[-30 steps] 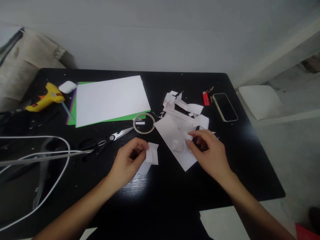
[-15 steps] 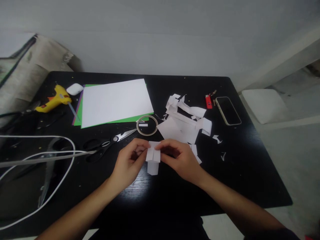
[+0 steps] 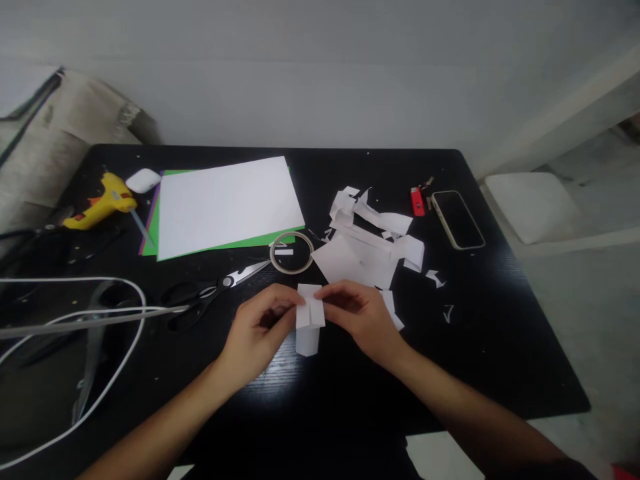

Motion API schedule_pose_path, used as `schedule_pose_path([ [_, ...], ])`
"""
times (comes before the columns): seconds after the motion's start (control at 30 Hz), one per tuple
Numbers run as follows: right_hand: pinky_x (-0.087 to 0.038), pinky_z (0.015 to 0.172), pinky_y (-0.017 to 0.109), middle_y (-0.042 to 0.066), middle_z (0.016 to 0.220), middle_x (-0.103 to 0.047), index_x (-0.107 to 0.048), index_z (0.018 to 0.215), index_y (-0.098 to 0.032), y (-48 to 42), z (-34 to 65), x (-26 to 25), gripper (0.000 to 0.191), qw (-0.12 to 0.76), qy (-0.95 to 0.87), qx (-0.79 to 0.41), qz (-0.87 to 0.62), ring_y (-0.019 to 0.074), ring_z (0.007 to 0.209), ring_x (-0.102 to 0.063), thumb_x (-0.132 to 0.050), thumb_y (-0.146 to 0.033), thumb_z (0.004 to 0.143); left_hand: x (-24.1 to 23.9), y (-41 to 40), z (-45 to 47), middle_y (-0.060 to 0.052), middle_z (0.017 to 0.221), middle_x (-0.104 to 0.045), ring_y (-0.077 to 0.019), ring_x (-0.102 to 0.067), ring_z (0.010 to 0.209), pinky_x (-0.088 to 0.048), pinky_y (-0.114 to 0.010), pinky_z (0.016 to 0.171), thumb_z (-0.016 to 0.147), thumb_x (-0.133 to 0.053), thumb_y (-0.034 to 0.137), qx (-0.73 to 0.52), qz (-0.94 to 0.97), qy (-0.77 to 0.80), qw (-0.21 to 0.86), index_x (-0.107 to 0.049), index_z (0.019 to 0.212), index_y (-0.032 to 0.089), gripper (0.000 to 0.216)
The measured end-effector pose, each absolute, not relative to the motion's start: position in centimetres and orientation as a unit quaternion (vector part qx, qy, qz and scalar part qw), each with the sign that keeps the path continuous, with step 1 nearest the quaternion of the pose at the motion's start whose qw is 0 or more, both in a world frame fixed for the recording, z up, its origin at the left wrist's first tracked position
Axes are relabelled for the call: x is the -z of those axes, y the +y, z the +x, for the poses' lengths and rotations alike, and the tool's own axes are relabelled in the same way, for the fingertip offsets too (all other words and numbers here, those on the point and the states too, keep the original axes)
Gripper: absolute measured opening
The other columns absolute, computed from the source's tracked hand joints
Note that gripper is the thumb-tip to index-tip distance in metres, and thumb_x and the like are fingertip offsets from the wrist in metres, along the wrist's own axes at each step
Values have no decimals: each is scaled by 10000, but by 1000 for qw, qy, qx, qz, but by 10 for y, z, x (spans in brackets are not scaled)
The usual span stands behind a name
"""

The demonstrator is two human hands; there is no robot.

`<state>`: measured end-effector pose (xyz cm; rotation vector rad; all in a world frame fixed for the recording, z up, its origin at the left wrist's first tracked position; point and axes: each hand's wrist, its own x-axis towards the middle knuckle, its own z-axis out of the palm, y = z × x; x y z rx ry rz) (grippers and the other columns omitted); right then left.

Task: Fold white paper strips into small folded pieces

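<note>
Between my hands is a small folded piece of white paper, with a wider upper part and a narrower flap hanging below. My left hand pinches its left edge between thumb and fingers. On the opposite edge, the thumb and index finger of my right hand are closed on the same paper. Behind my right hand lies a pile of cut and folded white paper scraps. A roll of tape and black-handled scissors lie just beyond my left hand.
A large white sheet rests on green sheets at the back left. Beside them are a yellow glue gun and a small white case. White cables loop at left. A red lighter and a phone lie at right.
The folded paper has shifted slightly right and down within the view, and more of its upper end shows between my fingertips. Both hands keep their pinch. The view has moved a little.
</note>
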<state>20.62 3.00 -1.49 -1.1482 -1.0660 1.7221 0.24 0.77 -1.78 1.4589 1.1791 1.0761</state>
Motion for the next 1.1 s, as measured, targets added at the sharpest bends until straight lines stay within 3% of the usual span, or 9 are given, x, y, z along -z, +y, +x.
schedule_pose_path([
  [0.23,-616,768,267,-18,821,-800,-810,819,-252,24,204,16,102,406,-458,-632,-475,142,788,-753,-786,-153,806,17,8,2,17,784,-707,-98,-622,651,-514,-182,608,970,-630,165,-413,602,489,478,-707,960,210,90],
  [0.53,-659,885,326,10,944,-847,-852,925,-266,23,203,18,153,406,-434,-662,-457,186,906,-807,-876,-225,780,20,6,0,13,861,-726,-92,-659,695,-543,-177,659,961,-692,205,-410,591,479,503,-688,1028,219,69],
  [0.67,-657,861,286,4,948,-846,-850,936,-274,22,202,18,194,410,-430,-669,-447,168,894,-806,-919,-250,756,18,6,1,15,838,-728,-89,-669,694,-547,-169,660,953,-703,191,-420,591,472,502,-693,1013,212,65],
  [0.87,-652,805,250,-7,895,-836,-845,904,-282,20,202,16,103,429,-470,-624,-453,149,844,-794,-869,-230,818,16,6,1,25,844,-740,-74,-667,691,-523,-142,638,955,-699,145,-437,615,472,457,-724,1009,230,105],
  [1.1,-677,886,301,13,1024,-834,-849,986,-293,19,203,20,231,443,-471,-628,-433,185,938,-813,-887,-190,783,16,6,-1,-19,1017,-727,-91,-693,792,-543,-162,675,968,-649,110,-448,628,459,440,-735,971,226,145],
])
